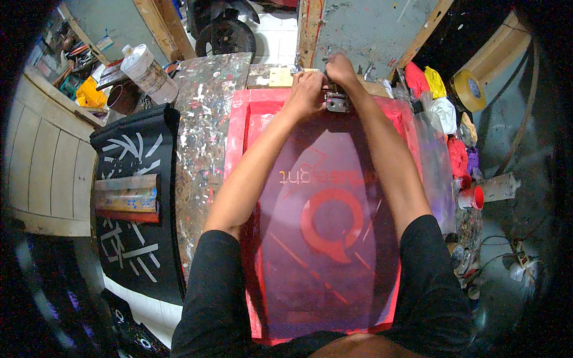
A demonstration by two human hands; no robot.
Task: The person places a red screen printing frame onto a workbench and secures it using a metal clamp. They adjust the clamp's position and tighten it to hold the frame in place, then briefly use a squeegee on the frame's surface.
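Observation:
A screen-printing frame (237,128) with red-stained edges lies in front of me, its purplish mesh (298,238) showing a ring-shaped red mark. At the frame's far edge sits a metal hinge clamp (337,102). My left hand (307,92) is closed just left of the clamp, fingers curled over the far edge. Slightly farther off, my right hand (341,68) makes a fist above the clamp. What either hand grips is hidden behind the fingers. Both forearms reach across the mesh.
A paint-spattered board (206,137) runs along the left. Beyond it lie black printed fabric (134,250) and a squeegee (126,198). A white plastic bottle (149,74) stands at the far left. On the right are a clear sheet (437,173), a red cup (471,198) and a tape roll (468,90).

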